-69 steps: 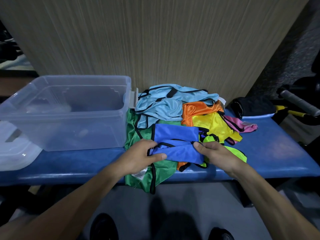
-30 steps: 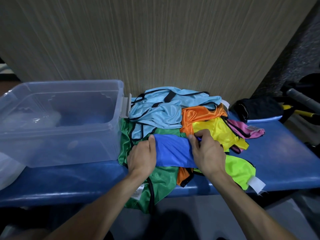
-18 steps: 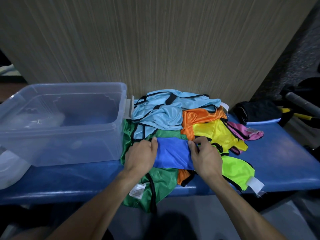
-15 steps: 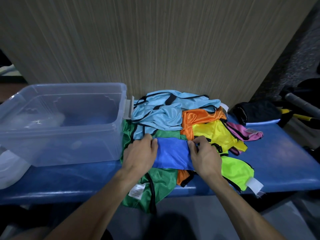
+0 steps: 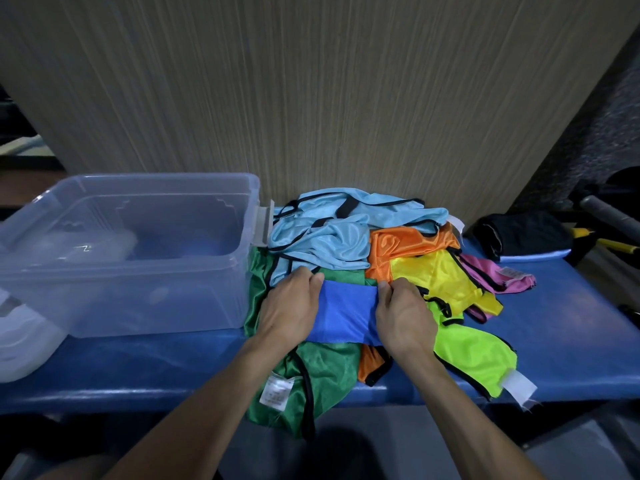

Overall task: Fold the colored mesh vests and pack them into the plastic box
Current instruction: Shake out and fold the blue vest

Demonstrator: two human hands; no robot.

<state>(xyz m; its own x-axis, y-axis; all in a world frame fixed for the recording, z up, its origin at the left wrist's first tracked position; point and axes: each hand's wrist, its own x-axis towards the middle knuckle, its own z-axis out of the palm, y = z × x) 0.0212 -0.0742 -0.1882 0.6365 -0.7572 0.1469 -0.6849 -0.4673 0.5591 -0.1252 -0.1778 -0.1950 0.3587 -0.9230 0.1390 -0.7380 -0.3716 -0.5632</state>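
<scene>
A folded blue vest [image 5: 346, 310] lies on top of the pile of mesh vests on the blue bench. My left hand [image 5: 289, 306] grips its left end and my right hand [image 5: 403, 315] grips its right end, fingers curled over the far edge. Beneath it spread a green vest [image 5: 311, 372], a light blue vest [image 5: 329, 240], an orange vest [image 5: 405, 242], a yellow vest [image 5: 443, 278], a neon green vest [image 5: 474, 355] and a pink vest [image 5: 502, 275]. The clear plastic box [image 5: 194, 299] stands open to the left of the pile.
The blue bench [image 5: 571, 341] runs along a wood-grain wall. A clear lid [image 5: 20, 337] lies at the far left. A dark folded cloth [image 5: 523, 233] sits at the back right, with metal bars and yellow handles beyond it.
Both hands folded the blue vest away from me into a compact rectangle and now hold its two ends; over the last half second they have barely moved.
</scene>
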